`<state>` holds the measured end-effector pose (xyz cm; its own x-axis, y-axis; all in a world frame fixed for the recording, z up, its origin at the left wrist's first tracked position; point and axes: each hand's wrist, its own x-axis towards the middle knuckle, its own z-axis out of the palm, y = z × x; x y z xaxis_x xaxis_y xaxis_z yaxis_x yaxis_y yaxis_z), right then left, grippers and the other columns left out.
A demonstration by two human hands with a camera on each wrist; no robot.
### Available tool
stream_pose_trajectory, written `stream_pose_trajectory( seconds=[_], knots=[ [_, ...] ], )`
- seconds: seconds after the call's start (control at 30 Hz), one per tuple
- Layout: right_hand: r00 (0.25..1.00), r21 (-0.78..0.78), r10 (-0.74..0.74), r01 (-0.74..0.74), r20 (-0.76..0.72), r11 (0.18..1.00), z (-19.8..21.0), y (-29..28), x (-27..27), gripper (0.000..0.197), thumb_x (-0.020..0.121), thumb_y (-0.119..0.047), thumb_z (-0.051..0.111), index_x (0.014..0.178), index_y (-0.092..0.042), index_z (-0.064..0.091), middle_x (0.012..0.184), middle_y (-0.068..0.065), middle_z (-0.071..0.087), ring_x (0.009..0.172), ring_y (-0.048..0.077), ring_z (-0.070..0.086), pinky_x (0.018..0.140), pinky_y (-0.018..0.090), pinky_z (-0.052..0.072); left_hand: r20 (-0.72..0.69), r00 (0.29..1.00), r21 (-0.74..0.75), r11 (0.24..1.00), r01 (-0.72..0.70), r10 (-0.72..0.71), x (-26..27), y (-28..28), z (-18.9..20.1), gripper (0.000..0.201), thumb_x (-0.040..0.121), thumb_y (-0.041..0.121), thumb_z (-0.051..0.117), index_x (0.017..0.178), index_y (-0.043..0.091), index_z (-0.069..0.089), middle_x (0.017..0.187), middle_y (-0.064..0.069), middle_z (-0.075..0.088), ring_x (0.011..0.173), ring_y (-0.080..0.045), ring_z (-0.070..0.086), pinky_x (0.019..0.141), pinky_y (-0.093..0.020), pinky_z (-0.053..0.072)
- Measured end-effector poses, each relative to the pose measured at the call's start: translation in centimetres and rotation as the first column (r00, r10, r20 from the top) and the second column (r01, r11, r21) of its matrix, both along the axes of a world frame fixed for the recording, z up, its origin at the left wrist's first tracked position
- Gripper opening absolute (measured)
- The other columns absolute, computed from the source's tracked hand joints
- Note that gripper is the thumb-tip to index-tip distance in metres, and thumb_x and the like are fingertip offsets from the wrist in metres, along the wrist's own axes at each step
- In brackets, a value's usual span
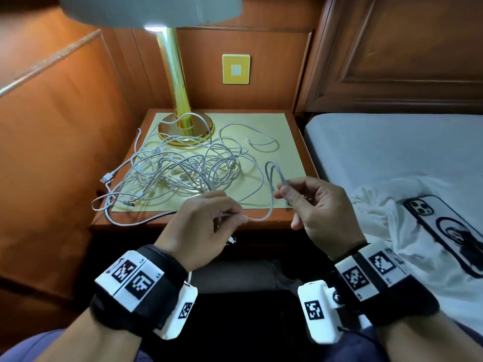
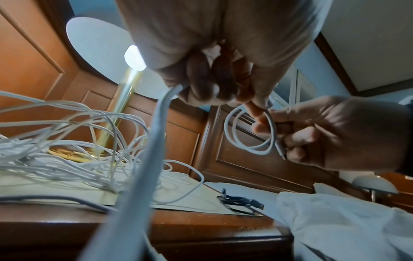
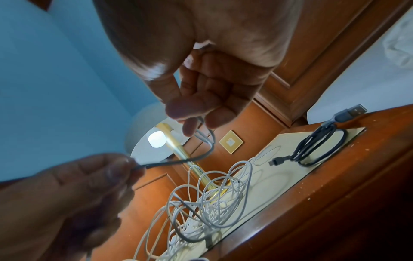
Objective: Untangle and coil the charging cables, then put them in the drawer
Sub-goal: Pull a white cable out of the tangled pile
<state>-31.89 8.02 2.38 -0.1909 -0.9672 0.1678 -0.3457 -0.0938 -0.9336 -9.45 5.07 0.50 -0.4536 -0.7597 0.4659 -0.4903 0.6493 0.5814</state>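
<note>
A loose tangle of white charging cables (image 1: pixel 183 168) lies on the nightstand (image 1: pixel 298 142) in front of the lamp base. One white cable (image 1: pixel 269 205) runs between both hands above the nightstand's front edge. My left hand (image 1: pixel 235 218) pinches its slack part, and the rest trails down past the wrist (image 2: pixel 154 141). My right hand (image 1: pixel 283 190) pinches a small coil of a few loops (image 2: pixel 257 151) of that same cable, connector end by the fingers. A black cable (image 3: pixel 317 148), coiled, lies at the nightstand's front right corner, hidden behind the right hand in the head view.
A brass lamp (image 1: pixel 180 100) stands at the back left of the nightstand on a pale yellow mat (image 1: pixel 274 126). One white cable hangs over the front left edge. A bed (image 1: pixel 392 152) with a crumpled white cloth and a phone (image 1: pixel 449 231) lies to the right.
</note>
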Motion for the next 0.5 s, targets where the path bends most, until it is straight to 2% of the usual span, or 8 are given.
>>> stream_pose_trajectory(
  seconds=[0.1, 0.2, 0.3, 0.4, 0.5],
  knots=[
    [0.997, 0.014, 0.052, -0.051, -0.049, 0.999, -0.4, 0.0, 0.4, 0.008, 0.092, -0.03, 0.07, 0.087, -0.025, 0.073, 0.089, -0.007, 0.076, 0.041, 0.016, 0.059, 0.054, 0.032, 0.053, -0.056, 0.997, 0.027, 0.998, 0.048, -0.047, -0.4, 0.3, 0.2, 0.006, 0.089, 0.019, 0.072, 0.084, 0.017, 0.075, 0.077, 0.011, 0.062, 0.071, -0.013, 0.06, 0.066, -0.024, 0.047],
    [0.984, 0.084, 0.161, -0.155, -0.073, 0.984, -0.8, 0.1, 0.8, 0.009, 0.094, -0.025, 0.068, 0.087, -0.021, 0.07, 0.085, -0.005, 0.076, 0.039, 0.016, 0.055, 0.051, 0.03, 0.051, -0.117, 0.993, 0.024, 0.999, 0.033, -0.03, -0.5, 0.1, 0.5, 0.006, 0.089, 0.019, 0.071, 0.085, 0.016, 0.075, 0.077, 0.009, 0.065, 0.072, -0.013, 0.062, 0.066, -0.027, 0.049],
    [0.967, 0.163, 0.248, -0.254, 0.057, 0.953, -1.2, 0.1, 1.3, 0.011, 0.097, -0.017, 0.063, 0.089, -0.011, 0.066, 0.082, 0.003, 0.077, 0.037, 0.02, 0.046, 0.044, 0.026, 0.043, -0.161, 0.987, 0.008, 1.0, -0.019, 0.02, -0.4, 0.0, 0.7, 0.008, 0.088, 0.02, 0.072, 0.084, 0.013, 0.075, 0.078, 0.009, 0.067, 0.072, -0.009, 0.063, 0.066, -0.024, 0.049],
    [0.942, 0.206, 0.274, -0.312, 0.192, 0.928, -1.0, 0.1, 1.6, 0.014, 0.099, -0.013, 0.059, 0.086, -0.008, 0.063, 0.076, 0.009, 0.073, 0.035, 0.019, 0.04, 0.039, 0.024, 0.036, -0.177, 0.981, 0.005, 0.997, -0.082, 0.082, -0.3, -0.1, 0.4, 0.011, 0.088, 0.024, 0.071, 0.083, 0.015, 0.073, 0.074, 0.006, 0.066, 0.067, -0.013, 0.061, 0.063, -0.028, 0.049],
    [0.893, 0.239, 0.298, -0.387, 0.338, 0.89, -0.8, 0.1, 1.9, 0.018, 0.101, -0.01, 0.053, 0.086, -0.006, 0.061, 0.067, 0.009, 0.064, 0.033, 0.013, 0.037, 0.036, 0.022, 0.034, -0.179, 0.973, 0.135, 0.983, -0.124, 0.147, -0.5, -0.1, -0.2, 0.017, 0.094, 0.034, 0.067, 0.085, 0.019, 0.065, 0.075, 0.007, 0.06, 0.059, -0.016, 0.053, 0.056, -0.029, 0.043]
  ],
)
